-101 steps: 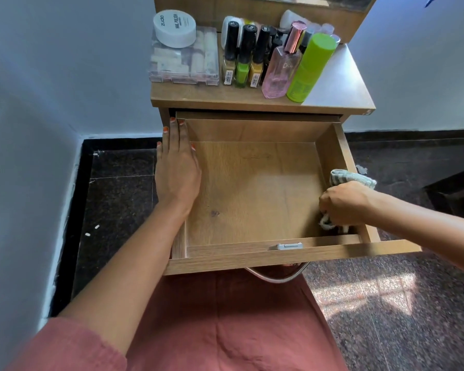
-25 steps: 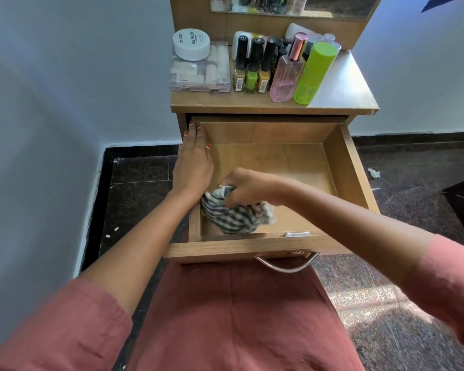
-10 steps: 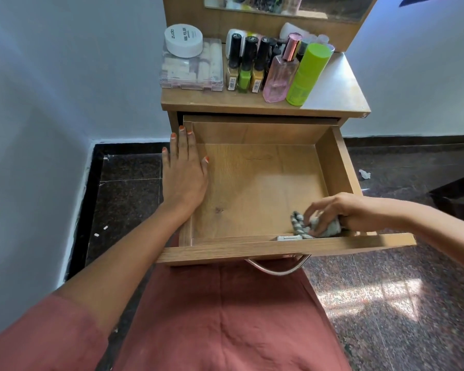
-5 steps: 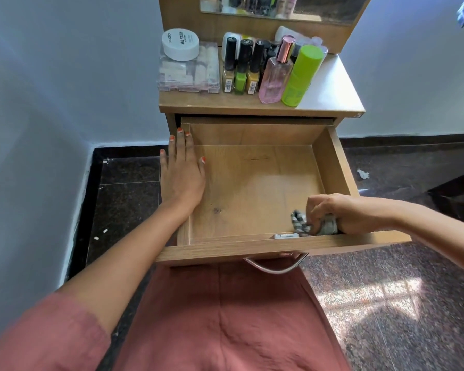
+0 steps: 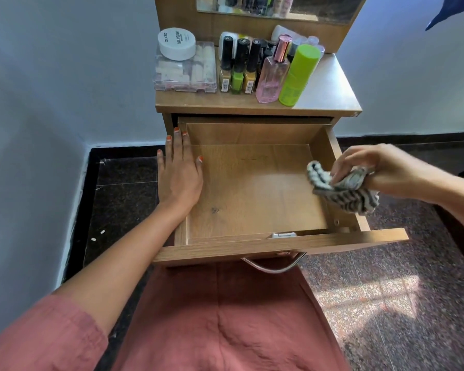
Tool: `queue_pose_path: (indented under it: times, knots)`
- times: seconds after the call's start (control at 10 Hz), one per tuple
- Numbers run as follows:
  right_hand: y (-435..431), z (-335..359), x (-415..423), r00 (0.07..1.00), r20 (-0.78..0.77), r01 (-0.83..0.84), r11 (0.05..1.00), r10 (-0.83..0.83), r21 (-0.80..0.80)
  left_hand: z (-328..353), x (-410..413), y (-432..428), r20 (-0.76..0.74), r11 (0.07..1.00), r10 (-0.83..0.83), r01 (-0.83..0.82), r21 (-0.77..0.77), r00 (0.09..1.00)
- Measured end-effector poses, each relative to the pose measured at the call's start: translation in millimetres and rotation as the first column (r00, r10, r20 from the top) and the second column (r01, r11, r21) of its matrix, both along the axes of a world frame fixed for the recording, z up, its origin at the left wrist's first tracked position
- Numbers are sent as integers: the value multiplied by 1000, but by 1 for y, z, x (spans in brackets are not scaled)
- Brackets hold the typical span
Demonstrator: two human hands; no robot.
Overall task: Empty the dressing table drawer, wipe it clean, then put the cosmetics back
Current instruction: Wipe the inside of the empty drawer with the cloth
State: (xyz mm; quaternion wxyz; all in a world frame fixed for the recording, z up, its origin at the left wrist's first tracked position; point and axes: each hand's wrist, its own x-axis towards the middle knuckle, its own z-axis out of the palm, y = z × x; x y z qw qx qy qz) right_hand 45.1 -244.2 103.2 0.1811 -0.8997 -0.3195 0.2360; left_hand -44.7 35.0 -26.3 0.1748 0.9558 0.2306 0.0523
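**Wiping the emptied drawer**

Flat left hand (image 5: pixel 180 178), fingers straight, pressed on left wall of drawer (image 5: pixel 252 246) as a brace. Right hand (image 5: pixel 381 170) bunched round striped cloth (image 5: pixel 343 191) at right wall; contact with wood unclear. Drawer pulled out and bare inside; cosmetics (image 5: pixel 268 70) parked on bench (image 5: pixel 330 89) above. For a thorough wipe: work cloth into corners and along walls, with drawer braced. Hidden: near inner face behind front panel, rear edge under bench. Back-row bottles hard to tell apart.
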Motion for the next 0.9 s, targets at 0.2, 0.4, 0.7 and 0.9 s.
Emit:
queue_pose_path:
  times: [0.2, 0.4, 0.7, 0.9]
  knots:
    - [-11, 3, -20, 917, 311, 295, 949, -250, -108, 1, -1, 0, 6, 1000, 2, -2, 1, 1000]
    - [-13, -36, -56, 917, 365, 303, 879, -163, -368, 0, -2, 0, 8, 1000, -5, 4, 6, 1000]
    - [-13, -22, -46, 749, 497, 481, 876, -438, 46, -2, -1, 2, 13, 1000, -8, 8, 1, 1000]
    - [-13, -29, -54, 697, 608, 527, 846, -381, -74, -2, -1, 2, 6, 1000, 0, 0, 5, 1000]
